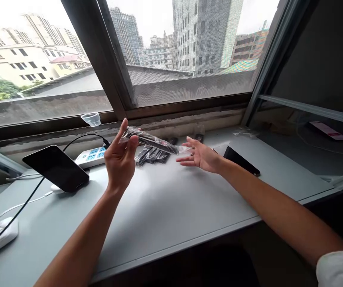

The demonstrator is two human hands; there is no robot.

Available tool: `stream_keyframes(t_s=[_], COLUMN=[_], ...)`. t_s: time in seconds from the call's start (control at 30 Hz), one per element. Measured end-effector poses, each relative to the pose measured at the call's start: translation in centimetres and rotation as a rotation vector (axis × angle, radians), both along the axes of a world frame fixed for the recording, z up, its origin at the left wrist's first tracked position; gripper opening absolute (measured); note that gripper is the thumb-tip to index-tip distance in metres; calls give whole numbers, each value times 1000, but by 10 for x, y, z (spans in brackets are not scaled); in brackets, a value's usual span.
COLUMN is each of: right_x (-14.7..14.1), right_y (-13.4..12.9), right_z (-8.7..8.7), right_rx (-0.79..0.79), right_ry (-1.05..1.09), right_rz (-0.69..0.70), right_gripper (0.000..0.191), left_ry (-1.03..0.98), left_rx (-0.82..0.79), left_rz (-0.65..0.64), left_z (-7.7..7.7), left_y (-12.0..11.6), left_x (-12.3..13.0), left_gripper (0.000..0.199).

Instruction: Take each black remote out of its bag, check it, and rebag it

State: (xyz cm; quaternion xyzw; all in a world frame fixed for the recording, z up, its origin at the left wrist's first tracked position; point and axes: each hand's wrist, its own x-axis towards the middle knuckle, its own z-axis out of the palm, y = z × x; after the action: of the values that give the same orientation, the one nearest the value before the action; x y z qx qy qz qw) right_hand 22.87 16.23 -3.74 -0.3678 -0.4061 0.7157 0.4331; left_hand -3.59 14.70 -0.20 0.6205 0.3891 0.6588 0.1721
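My left hand point(120, 161) is closed on one end of a long, dark item in a clear plastic wrapper point(156, 141), tilted above the desk with its far end lower. What the dark item is, I cannot make out. At that far end, the clear wrapper tip reaches my right hand point(200, 155). Its fingers are stretched out and apart, and whether they touch the wrapper is unclear. Behind and below the held item, several small dark packets in clear plastic point(151, 154) lie on the desk point(159, 215).
A dark tablet or phone point(56, 169) leans on a stand at left, near a power strip point(91, 156) and cables. A clear plastic cup point(91, 118) sits by the window sill. Right of my hand lies a black flat object point(241, 160). A pink-and-white phone-like object point(328, 130) appears far right.
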Motion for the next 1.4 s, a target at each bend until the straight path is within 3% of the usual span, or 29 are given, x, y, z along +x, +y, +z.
stream_keyframes(t_s=[0.1,0.23,0.33,0.4,0.47,0.57,0.67,0.8,0.9,1.03,1.13,1.2,1.3,1.4], right_x=[-2,-2,-1,0,1,2,4,9,15,19,15,10,-1,-10], right_y=[-5,-4,-2,-1,1,2,2,3,8,15,13,8,-4,-15], right_z=[2,-4,-9,-12,-14,-13,-9,-7,-7,-4,1,2,0,-1], right_rx=[-59,-40,36,98,145,186,204,269,350,360,307,291,338,436], right_ry=[116,88,20,-10,-45,-129,-176,-269,-322,-75,26,-51,-244,-292], right_rz=[169,323,441,442,409,381,407,372,128,-252,-384,-357,-135,111], right_gripper=[48,32,36,34,33,37,44,45,35,35,40,40,42,42], left_ry=[-34,-7,-66,-64,91,581,1089,1378,1350,1207,1156,1129,1027,922], left_rx=[54,97,140,180,262,462,335,28,-91,-207,-300,-315,-198,-45], left_rz=[19,105,114,123,214,344,107,-94,-95,-201,-309,-305,-257,-309], left_z=[1,5,6,9,14,21,18,-2,-12,-10,-7,-7,-11,-14], left_y=[-6,-9,-3,0,0,-7,-13,-9,-2,0,-6,-12,-19,-20], left_x=[7,12,5,-4,-15,-24,-18,-9,-18,-29,-26,-19,-5,8], left_gripper=[45,28,30,40,48,64,82,61,56,46,35,44,82,78])
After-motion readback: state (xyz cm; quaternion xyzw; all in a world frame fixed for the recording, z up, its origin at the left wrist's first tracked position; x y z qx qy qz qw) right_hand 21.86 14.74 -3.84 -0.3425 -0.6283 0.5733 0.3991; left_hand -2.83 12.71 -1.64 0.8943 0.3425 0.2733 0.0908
